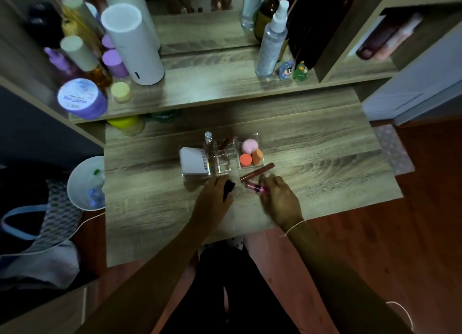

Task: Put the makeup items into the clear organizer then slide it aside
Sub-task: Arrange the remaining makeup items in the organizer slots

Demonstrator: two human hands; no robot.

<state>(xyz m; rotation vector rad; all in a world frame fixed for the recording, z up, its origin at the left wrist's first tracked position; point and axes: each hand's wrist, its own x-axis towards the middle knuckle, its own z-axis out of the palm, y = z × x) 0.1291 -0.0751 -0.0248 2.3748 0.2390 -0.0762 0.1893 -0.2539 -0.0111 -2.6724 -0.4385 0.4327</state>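
Wood-grain desk (312,143) carries the clear organizer (222,156). I read "4U2" on the white tube (193,161) in its left slot; sponges (251,153) fill the right. A purple jar (81,98) on the shelf shows mirrored text I cannot read. My left hand (215,196) is closed round a black item (228,187); my right hand (280,198) pinches a pink tube (255,187). A brown tube (257,171) lies beside the organizer. Floor is red-brown wood.
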